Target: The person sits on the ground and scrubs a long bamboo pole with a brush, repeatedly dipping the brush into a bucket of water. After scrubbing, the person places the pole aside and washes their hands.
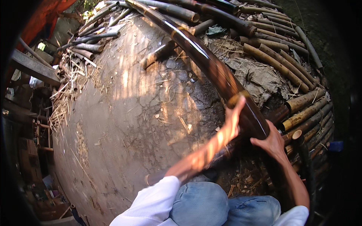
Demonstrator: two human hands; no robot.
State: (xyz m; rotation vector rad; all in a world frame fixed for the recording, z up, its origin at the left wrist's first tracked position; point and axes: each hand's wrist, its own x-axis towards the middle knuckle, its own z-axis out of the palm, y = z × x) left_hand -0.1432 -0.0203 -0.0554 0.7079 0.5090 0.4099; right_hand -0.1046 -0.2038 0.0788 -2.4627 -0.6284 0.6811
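Note:
A long, glossy dark-brown bamboo pole (211, 64) runs from the far end of the yard down to my knees, with a pale ring at one joint. My left hand (233, 117) is closed against the left side of the pole, just below that ring, its thumb lying up along the surface. Nearer to me, my right hand (272, 142) wraps round the pole from the right, with the thumb over the top. The fingers beneath the pole are hidden. A shorter bamboo piece (157, 55) lies crosswise under the far part of the pole.
Yellow-brown bamboo poles (301, 113) lie in rows at the right. More poles (88, 47) and splinters are piled at the far left. A crumpled grey-brown sheet (254, 77) lies right of the pole. Bare earth ground (113, 150) spreads to the left. My knees (203, 205) are close below.

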